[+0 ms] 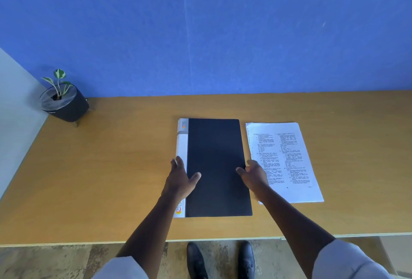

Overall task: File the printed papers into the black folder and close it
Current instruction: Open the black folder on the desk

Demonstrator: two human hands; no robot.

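The black folder [217, 162] lies closed and flat on the wooden desk [111, 167], its white spine strip to the left. A stack of printed papers [287, 151] lies just right of it, face up. My left hand [180, 178] rests over the folder's left edge near the spine, fingers spread, thumb on the black cover. My right hand [253, 173] is at the folder's right edge, fingers curled at that edge; whether they grip the cover cannot be told. It hides part of the papers' lower left.
A small potted plant [63, 102] in a dark pot stands at the desk's back left corner. A blue wall [223, 33] rises behind the desk. My black shoes [220, 261] show on the floor below the desk's front edge.
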